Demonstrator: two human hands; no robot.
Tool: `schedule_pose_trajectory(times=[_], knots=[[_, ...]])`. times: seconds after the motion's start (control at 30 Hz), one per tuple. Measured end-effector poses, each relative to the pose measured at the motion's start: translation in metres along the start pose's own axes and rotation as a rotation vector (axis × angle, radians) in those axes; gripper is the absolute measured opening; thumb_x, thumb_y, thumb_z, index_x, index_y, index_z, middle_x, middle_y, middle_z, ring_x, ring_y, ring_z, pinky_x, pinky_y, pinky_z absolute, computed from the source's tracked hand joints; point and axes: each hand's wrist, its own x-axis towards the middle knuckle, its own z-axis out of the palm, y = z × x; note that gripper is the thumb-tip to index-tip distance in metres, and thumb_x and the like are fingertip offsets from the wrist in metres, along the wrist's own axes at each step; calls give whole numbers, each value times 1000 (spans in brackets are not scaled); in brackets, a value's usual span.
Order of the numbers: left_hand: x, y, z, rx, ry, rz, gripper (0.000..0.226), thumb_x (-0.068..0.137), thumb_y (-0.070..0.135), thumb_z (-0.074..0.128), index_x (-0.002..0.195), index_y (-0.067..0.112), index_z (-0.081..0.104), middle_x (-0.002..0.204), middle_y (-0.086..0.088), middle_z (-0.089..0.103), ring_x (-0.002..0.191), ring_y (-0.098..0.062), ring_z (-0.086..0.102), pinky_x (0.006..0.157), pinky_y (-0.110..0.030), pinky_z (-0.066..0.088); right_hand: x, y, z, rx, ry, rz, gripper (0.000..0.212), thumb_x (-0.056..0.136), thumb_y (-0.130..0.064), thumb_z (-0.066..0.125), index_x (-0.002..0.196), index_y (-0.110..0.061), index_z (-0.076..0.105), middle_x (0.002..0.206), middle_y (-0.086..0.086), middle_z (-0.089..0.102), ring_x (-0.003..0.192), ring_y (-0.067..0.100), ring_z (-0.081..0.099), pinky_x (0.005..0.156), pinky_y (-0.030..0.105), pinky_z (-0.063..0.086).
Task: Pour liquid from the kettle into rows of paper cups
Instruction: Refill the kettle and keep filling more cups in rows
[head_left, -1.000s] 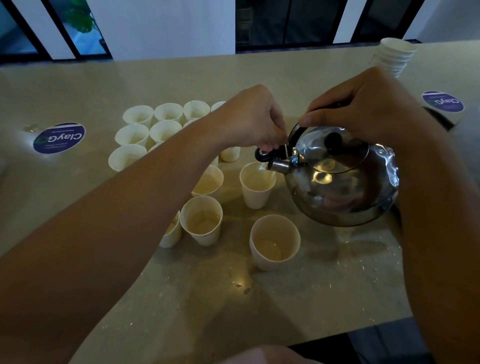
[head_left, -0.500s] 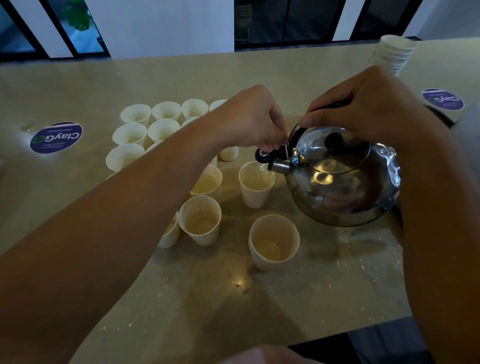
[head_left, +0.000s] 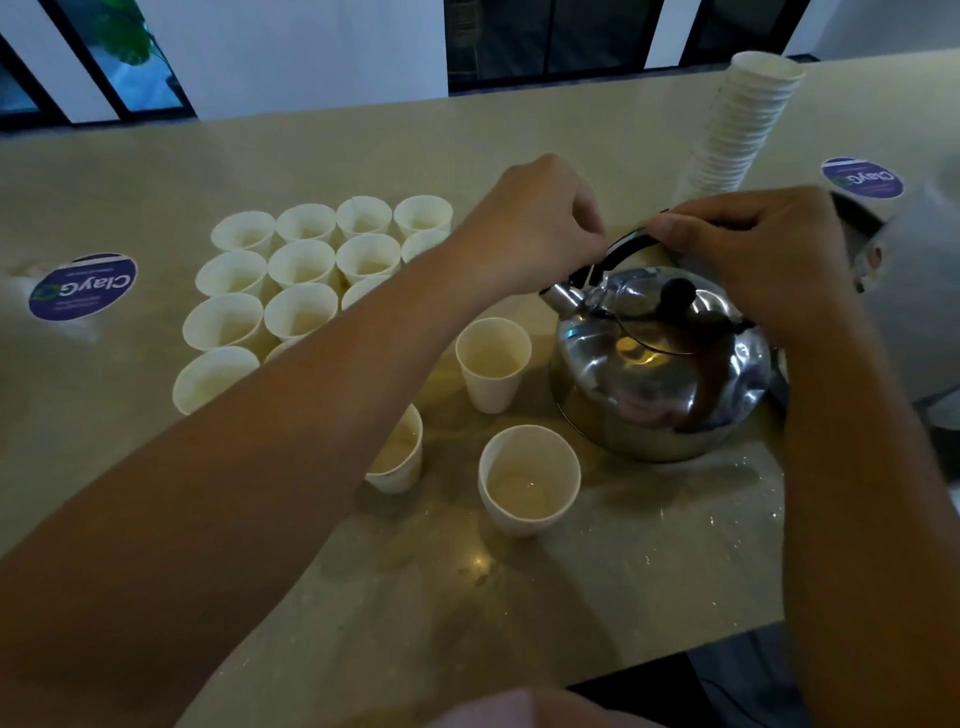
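A shiny steel kettle with a black lid knob stands level at the right, its base low over the table; whether it touches is unclear. My right hand grips its black handle from above. My left hand reaches across and pinches the spout cap just above the spout. A paper cup stands left of the spout, another cup is nearer me, and a third cup is half hidden under my left forearm. Several more cups form tight rows at the left.
A tall stack of paper cups rises behind the kettle. Round purple stickers lie at far left and far right. The beige table ends close to me at the lower right.
The kettle has come back from its tilt over the cup by the spout and now sits level and lower. Both hands keep their holds.
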Motion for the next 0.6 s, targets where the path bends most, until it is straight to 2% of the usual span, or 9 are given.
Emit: schedule_pose_trajectory(times=[0.03,0.1,0.17,0.2,0.3,0.47,0.53,0.6], knots=[[1,2,5,14,3,5,9,88,23,69,92,24,78,77,15,67,69,3,63,56,-3,44,-1,5,1,15,34,12,20,77,-41,84,92,-27,81,82,-2,78,85,22,74,83,40,61],[4,4,17,24,-3,11,11,88,25,69,95,24,77,81,16,67,73,3,61,52,-5,39,-4,14,2,38,87,49,21,78,-39,84,95,-27,80,83,-4,77,82,13,73,79,30,61],[6,4,27,28,-28,10,18,88,26,69,105,22,75,92,11,69,80,-1,61,57,-10,39,-8,22,3,56,117,87,19,79,-35,83,96,-28,78,81,-14,74,75,0,70,73,15,57],[7,3,31,34,-49,9,24,88,27,70,111,21,72,99,8,68,86,-6,62,61,-13,40,-9,26,4,62,127,110,17,79,-35,83,95,-29,78,78,-17,74,75,-2,70,74,13,56],[10,1,41,53,-110,7,37,87,32,72,122,20,65,112,4,67,101,-13,62,74,-22,44,-11,36,2,44,130,162,14,79,-37,82,92,-33,77,81,-16,74,80,1,71,80,19,58],[12,-1,46,19,-119,-3,36,87,31,72,121,21,64,111,2,69,101,-15,64,77,-25,49,-9,39,1,42,133,165,10,79,-41,82,87,-37,77,85,-10,76,84,6,73,87,34,60],[12,-1,46,2,-122,-11,34,87,29,72,119,21,64,109,3,69,99,-14,64,76,-24,49,-9,39,2,42,128,166,10,79,-42,81,86,-38,77,86,-10,76,85,7,73,88,36,60],[10,-1,46,-15,-134,-18,36,87,28,72,121,21,63,108,3,69,98,-13,63,70,-17,46,-10,38,3,19,130,158,9,80,-43,80,87,-39,76,86,-11,76,84,6,72,88,34,60]])
